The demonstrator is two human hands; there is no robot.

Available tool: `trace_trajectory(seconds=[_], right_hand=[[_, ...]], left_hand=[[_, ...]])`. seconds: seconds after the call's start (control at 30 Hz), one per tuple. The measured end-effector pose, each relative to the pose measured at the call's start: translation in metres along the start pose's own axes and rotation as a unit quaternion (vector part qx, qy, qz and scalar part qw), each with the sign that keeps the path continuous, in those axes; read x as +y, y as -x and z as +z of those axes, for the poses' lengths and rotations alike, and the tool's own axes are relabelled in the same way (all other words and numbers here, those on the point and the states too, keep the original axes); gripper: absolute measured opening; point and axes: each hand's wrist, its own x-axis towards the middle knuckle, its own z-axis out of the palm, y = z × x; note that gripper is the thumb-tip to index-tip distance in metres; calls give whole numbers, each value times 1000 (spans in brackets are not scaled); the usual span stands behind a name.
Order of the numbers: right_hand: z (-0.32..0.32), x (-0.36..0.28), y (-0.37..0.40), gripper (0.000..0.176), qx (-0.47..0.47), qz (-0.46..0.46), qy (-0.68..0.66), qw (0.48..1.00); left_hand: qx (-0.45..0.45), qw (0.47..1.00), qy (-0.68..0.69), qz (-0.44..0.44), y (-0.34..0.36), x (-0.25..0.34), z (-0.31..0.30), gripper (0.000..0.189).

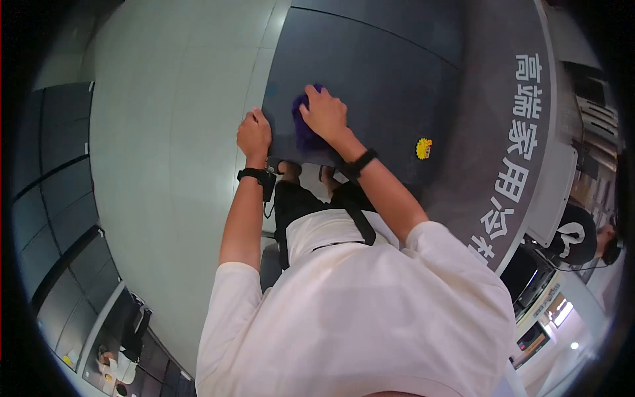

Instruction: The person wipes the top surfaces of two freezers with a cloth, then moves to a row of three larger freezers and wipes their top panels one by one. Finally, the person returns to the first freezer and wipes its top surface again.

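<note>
A purple cloth lies bunched on the dark grey panel. My right hand presses down over it, fingers bent around the fabric and hiding part of it. At the panel's left edge is my left hand, with its fingers curled in. Whether it grips that edge or anything else is hidden. Black bands circle both my wrists. To the right of the cloth, a small yellow spiky-edged tag with dark marks sits on the panel.
A grey band with large white Chinese characters curves along the right side. Pale floor tiles extend to the left, with dark cabinets beyond. One person in black is at the far right, another person at the lower left.
</note>
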Motion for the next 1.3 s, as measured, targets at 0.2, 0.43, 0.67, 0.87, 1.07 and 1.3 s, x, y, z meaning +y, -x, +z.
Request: trace_trajectory(seconds=[0.2, 0.43, 0.67, 0.87, 1.07, 1.3], right_hand=[[17, -47, -69, 38, 25, 13, -37, 999], [10, -26, -81, 52, 60, 53, -91, 993], [-43, 73, -33, 62, 80, 146, -51, 985], [-30, 101, 77, 56, 49, 89, 42, 994], [-2, 28, 98, 58, -8, 118, 55, 991], [50, -26, 72, 51, 90, 15, 5, 996]], left_hand=[[-45, 999, 1, -16, -7, -3, -1, 56], [-23, 1000, -5, -2, -4, -4, 4, 55], [-8, 1000, -1, 8, -4, -5, 7, 59], [-24, 999, 14, 34, -3, -4, 1, 56], [-42, 995, 60, 73, -9, -16, 11, 52], [-77, 984, 129, 92, -15, -27, 24, 49]])
